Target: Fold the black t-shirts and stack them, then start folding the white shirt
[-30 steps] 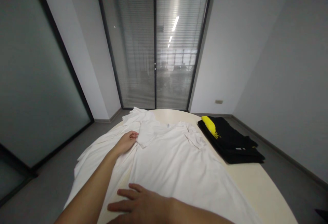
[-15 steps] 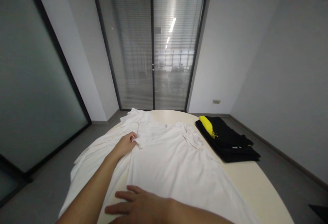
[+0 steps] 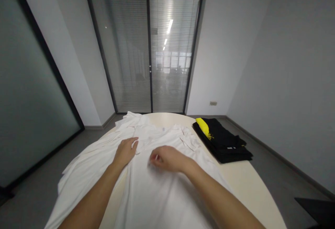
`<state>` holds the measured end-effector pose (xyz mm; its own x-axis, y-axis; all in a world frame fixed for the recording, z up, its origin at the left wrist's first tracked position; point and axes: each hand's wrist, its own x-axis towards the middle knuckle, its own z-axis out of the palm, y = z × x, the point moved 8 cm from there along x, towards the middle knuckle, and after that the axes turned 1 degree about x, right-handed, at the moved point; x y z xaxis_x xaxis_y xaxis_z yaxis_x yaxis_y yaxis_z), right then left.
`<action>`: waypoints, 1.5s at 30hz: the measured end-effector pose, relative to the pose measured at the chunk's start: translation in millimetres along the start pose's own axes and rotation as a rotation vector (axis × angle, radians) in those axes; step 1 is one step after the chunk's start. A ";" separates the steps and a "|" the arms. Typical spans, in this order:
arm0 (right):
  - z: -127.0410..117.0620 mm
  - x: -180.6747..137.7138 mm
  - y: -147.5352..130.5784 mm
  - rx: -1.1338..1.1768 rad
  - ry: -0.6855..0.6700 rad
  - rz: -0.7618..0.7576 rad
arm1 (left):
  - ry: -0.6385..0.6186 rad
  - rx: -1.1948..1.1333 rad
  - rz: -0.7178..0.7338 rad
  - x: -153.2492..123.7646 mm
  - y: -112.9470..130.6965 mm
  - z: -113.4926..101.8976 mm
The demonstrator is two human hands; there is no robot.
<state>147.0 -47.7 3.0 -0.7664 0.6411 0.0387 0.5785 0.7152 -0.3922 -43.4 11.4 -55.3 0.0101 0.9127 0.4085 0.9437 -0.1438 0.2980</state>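
Note:
A white T-shirt (image 3: 157, 190) lies spread over the table, its neck end away from me and its surface wrinkled. My left hand (image 3: 127, 151) rests at the shirt's left sleeve, fingers stretched forward and thumb apart, gripping nothing. Over the upper middle of the shirt is my right hand (image 3: 167, 158), its fingers curled in toward the thumb and slightly blurred; no cloth shows in them. More white cloth (image 3: 86, 166) lies in folds to the left, partly behind my left forearm.
Dark folded garments (image 3: 222, 141) with a yellow patch (image 3: 202, 126) are stacked on the right of the pale rounded table (image 3: 246, 183). Beyond the table stands a glass door with blinds (image 3: 170, 82). A black object (image 3: 316, 209) shows at the lower right.
My right hand has moved forward from the near edge to the shirt's upper middle, its spread fingers now curled. My left hand has let go of the sleeve and straightened its fingers.

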 end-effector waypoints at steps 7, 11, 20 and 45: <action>-47.9 -45.4 160.6 -0.205 0.313 0.706 | -0.052 0.104 -0.028 -1.5 1.5 5.3; -41.7 -58.3 198.8 -0.055 0.353 0.764 | -0.047 0.083 -0.048 -0.4 -5.0 8.6; -98.2 -94.7 229.7 -0.026 0.673 0.898 | -0.022 0.069 -0.047 1.2 -13.2 14.8; -118.4 -136.4 271.6 0.126 1.090 0.774 | -0.016 0.072 -0.030 0.6 -14.6 18.1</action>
<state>441.6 92.0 0.1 0.3898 0.8013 0.4540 0.6845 0.0778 -0.7249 -51.2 21.0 -75.0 -0.0136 0.9221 0.3868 0.9649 -0.0893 0.2468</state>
